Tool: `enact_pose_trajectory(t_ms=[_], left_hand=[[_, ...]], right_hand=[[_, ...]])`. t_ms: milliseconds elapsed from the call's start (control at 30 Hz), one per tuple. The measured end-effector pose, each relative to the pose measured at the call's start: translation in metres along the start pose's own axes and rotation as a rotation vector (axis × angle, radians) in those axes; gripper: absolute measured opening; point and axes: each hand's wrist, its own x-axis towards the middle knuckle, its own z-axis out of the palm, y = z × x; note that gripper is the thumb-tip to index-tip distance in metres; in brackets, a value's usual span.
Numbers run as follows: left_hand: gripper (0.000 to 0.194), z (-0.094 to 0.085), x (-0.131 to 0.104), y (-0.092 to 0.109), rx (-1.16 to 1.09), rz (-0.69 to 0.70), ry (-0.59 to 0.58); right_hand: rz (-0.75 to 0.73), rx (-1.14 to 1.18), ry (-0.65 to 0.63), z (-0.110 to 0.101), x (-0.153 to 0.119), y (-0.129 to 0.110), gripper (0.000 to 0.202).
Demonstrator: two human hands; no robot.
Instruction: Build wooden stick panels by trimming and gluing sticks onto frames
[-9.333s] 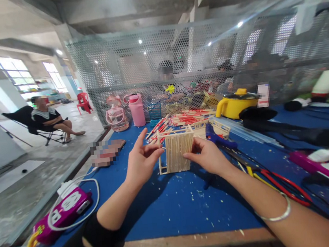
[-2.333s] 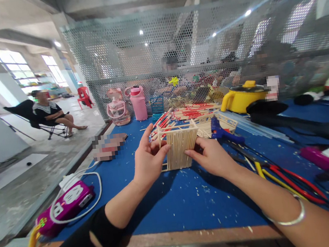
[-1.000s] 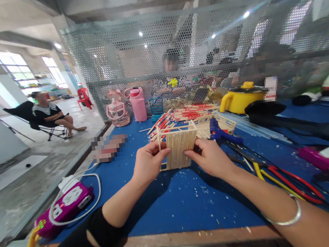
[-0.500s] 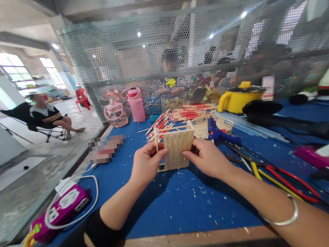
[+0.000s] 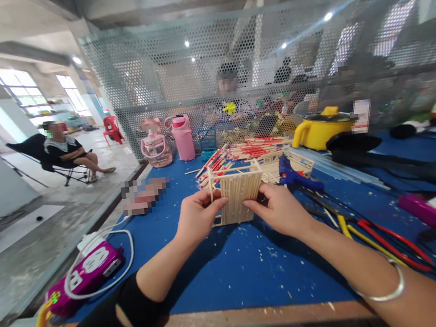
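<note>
Both of my hands hold a small frame of pale wooden sticks, upright on the blue table, with a panel of sticks side by side facing me. My left hand pinches its left side, thumb on the panel's edge and fingers behind. On the opposite side my right hand grips the panel, its thumb on the front and its other fingers partly hidden. Just behind lies another stick-built piece with low railings. A blue glue gun rests against it, close to my right hand.
Chopsticks in red-and-white wrappers lie behind the frame. Red-handled pliers and clear glue sticks are at right, near a yellow pot. A purple power strip sits at left. Pink bottles stand before a perforated metal screen.
The whole view has shifted slightly, so things appear a little further right. Both hands keep the same grip on the stick frame, which looks hardly moved on the table.
</note>
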Motion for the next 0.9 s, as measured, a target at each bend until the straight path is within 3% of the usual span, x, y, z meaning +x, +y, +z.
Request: enact_pose_trajectory(t_ms=[600, 900], left_hand=[[0.014, 0.000, 0.000, 0.000, 0.002, 0.006, 0.017], [0.023, 0.003, 0.002, 0.011, -0.096, 0.040, 0.026]], right_hand=[[-0.016, -0.034, 0.007, 0.001, 0.001, 0.000, 0.016], [-0.056, -0.050, -0.005, 0.001, 0.001, -0.004, 0.013]])
